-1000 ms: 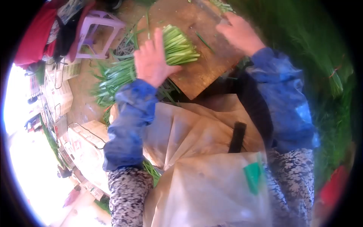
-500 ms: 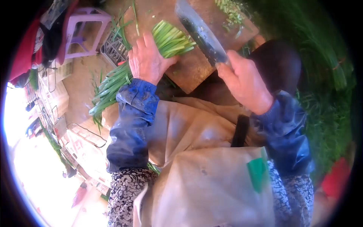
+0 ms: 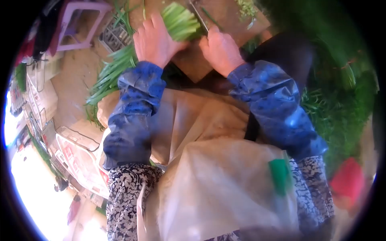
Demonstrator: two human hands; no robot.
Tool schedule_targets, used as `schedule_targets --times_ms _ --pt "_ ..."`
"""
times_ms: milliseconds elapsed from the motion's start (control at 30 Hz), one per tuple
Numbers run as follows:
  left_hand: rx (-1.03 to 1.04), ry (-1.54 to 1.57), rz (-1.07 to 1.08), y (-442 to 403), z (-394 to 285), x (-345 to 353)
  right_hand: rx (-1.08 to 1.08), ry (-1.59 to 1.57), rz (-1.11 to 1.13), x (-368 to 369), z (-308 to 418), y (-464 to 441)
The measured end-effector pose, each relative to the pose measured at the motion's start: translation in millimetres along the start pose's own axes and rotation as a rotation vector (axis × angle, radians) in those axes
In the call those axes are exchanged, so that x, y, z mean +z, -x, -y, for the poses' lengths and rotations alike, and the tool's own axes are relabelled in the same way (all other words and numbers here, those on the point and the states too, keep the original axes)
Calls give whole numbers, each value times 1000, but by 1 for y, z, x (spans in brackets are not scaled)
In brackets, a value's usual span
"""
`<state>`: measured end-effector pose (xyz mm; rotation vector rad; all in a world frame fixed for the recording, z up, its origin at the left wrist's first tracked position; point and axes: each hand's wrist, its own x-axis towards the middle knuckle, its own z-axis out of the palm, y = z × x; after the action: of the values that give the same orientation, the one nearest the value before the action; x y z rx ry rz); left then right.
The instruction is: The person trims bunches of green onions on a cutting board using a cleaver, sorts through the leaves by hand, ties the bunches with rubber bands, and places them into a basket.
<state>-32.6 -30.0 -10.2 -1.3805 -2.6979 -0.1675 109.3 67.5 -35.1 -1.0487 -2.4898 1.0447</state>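
My left hand (image 3: 152, 42) is closed round a bunch of chive-like greens (image 3: 179, 22), pressing it on the wooden board (image 3: 195, 64). The pale cut ends point up and right, while long leaves (image 3: 112, 72) trail down to the left. Held by its handle in my closed right hand (image 3: 223, 50) is a broad-bladed knife (image 3: 198, 16). Its blade now shows almost edge-on as a thin line, close beside the cut ends. My fingers hide most of the handle.
Small chopped pieces (image 3: 246, 10) lie at the board's far right. A lilac plastic stool (image 3: 82, 24) and a grey crate (image 3: 114, 36) stand at the upper left. Heaped greens (image 3: 341, 108) fill the right side. A tan apron (image 3: 209, 116) covers my lap.
My right hand has moved left with the knife, bringing it next to the bunch's cut ends. The blade has turned from broadside to edge-on. My left hand keeps its hold.
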Motion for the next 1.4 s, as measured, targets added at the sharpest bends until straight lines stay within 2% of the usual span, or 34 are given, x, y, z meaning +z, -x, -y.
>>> schedule_targets --times_ms 67,100,133,200,300,400,600,667,700,733,800,833,900,933,967,1000,1033,1067,1133,1167,1233,1267,1333,1367,1400 --pt "82 42 -47 9 4 -6 13 168 83 -19 -10 -9" --pt "16 34 115 10 5 -15 -2 260 154 -40 0 -14" --pt "24 15 82 9 12 -17 -50 345 126 -44 -6 -21" --pt "73 296 77 5 31 -22 -81 400 44 -58 -14 -31" --pt "19 414 37 5 53 -50 -155 511 21 -36 -33 -32" --pt "-104 619 36 16 66 -91 -217 435 -9 -29 -30 -24" --pt "-140 679 -187 35 84 -131 -326 406 145 -40 4 -24" --pt "-148 767 -252 37 81 -140 -441 36 31 -46 12 -27" --pt "-98 783 -292 36 79 -146 -413 -87 92 -54 19 -28" --pt "-101 776 -308 35 72 -151 -430 -89 91 -60 30 -28" --pt "-49 1147 -414 32 53 -157 -342 -594 97 -76 57 -25" --pt "-37 974 -389 37 60 -157 -353 -590 97 -86 72 -24" --pt "-14 931 -376 37 51 -165 -335 -1087 226 -103 99 -21" --pt "7 888 -359 39 47 -167 -343 -1078 228 -110 107 -21" --pt "94 753 -398 39 52 -165 -442 -1022 285 -115 115 -23" --pt "94 758 -408 42 52 -160 -537 -964 341 -119 119 -25" --pt "-68 866 -362 45 52 -156 -496 -1055 479 -120 122 -25" --pt "-14 820 -392 50 52 -158 -502 -1048 481 -121 122 -26" --pt "36 773 -433 61 50 -161 -634 -699 488 -122 120 -28" --pt "34 735 -435 66 49 -161 -636 -694 490 -120 123 -25" --pt "12 739 -404 77 54 -158 -1021 -432 33 -113 133 -20" --pt "12 749 -411 82 53 -156 -1024 -420 35 -110 136 -16" --pt "-68 1007 -382 89 47 -149 -996 -364 -36 -104 134 -5" --pt "-90 949 -345 95 51 -149 -1000 -346 -35 -101 135 0" --pt "-85 966 -355 97 50 -145 -867 -477 43 -99 134 5"
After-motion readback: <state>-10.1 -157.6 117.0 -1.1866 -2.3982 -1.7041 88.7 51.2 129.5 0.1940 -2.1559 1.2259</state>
